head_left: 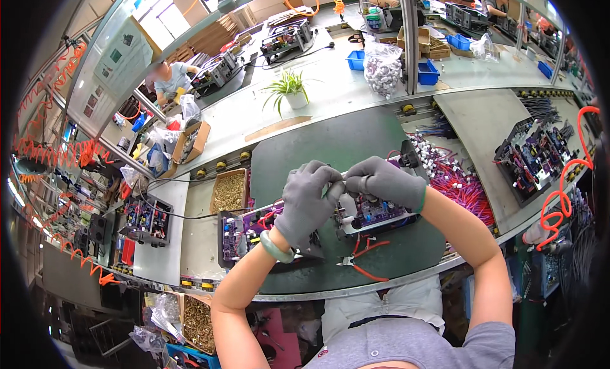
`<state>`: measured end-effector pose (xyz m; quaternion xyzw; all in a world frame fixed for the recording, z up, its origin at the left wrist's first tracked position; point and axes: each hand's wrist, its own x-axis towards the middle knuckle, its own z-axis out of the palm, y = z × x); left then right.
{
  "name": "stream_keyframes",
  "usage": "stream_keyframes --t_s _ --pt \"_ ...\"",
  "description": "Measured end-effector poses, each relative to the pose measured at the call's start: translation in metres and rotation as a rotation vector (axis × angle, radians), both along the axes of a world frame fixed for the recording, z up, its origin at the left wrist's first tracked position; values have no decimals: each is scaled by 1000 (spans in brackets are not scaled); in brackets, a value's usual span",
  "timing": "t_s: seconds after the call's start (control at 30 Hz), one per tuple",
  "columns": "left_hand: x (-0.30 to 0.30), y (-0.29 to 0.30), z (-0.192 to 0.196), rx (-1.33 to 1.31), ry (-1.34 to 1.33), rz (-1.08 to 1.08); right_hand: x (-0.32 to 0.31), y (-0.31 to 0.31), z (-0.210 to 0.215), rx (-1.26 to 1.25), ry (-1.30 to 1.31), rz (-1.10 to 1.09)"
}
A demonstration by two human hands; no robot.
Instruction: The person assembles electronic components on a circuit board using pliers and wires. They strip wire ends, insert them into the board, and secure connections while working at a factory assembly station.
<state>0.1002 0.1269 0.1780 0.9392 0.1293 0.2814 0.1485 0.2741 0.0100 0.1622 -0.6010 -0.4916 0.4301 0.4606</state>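
Observation:
Both my hands wear grey gloves and meet over an open electronics unit (375, 221) with a purple circuit board. My left hand (305, 200) is closed, thumb and fingers pinched together, above the unit's left end. Beside it, my right hand (389, 183) pinches too, fingertips almost touching the left ones. Whatever is between the fingertips is too small or hidden to name. Partly behind my left wrist sits a second open unit (234, 239) with purple boards and red wires. Red-handled cutters (347, 261) lie on the dark green mat (406, 251) near the bench's front edge.
Red and purple wires with white connectors (457, 184) heap to the right, beside another open unit (540, 154). An orange coiled hose (560, 210) hangs there. Left stand a box of brass-coloured small parts (230, 192) and a further unit (146, 220). A potted plant (296, 99) and a co-worker (170, 80) are beyond.

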Motion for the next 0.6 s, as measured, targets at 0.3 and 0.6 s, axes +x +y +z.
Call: stream_keyframes --t_s 0.3,0.6 --pt "-15 24 -33 87 263 57 6 21 -22 -32 -474 46" --pt "-17 15 -31 179 534 -55 7 39 0 -265 -519 182"
